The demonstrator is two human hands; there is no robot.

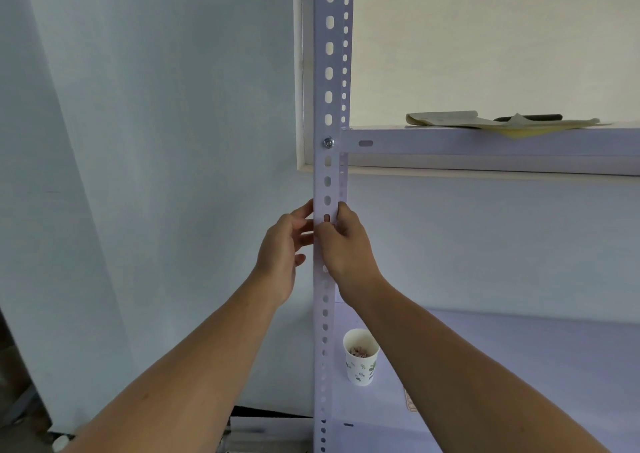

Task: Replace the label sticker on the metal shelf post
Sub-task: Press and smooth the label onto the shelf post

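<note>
Only the head view here, so here's what we get from it. The metal shelf post (328, 71) runs straight up the middle of the frame: pale, powder-coated angle iron with slotted holes all the way along and a bolt (328, 142) where the upper shelf (485, 142) ties in.

Both hands are together on the post just below centre frame. Our right hand (346, 244) is clamped on it, thumb across the front face and fingers hooked round the right edge. Our left hand (284, 248) has its fingers (304, 210) against the left edge, but we can't tell if they're pinching anything.

The label sticker itself we honestly can't make out. It's either under the right thumb or too close to the post's colour to show. One slot just above the thumb looks reddish, maybe a finger behind it.

Our guess is we're either picking at the old label's edge or smoothing one down. The next move needs a corner lifted cleanly, or firm, even pressing so nothing bridges the slots.

Lower right of centre, a paper cup (360, 355) sits on the lower shelf (519, 366).
</note>
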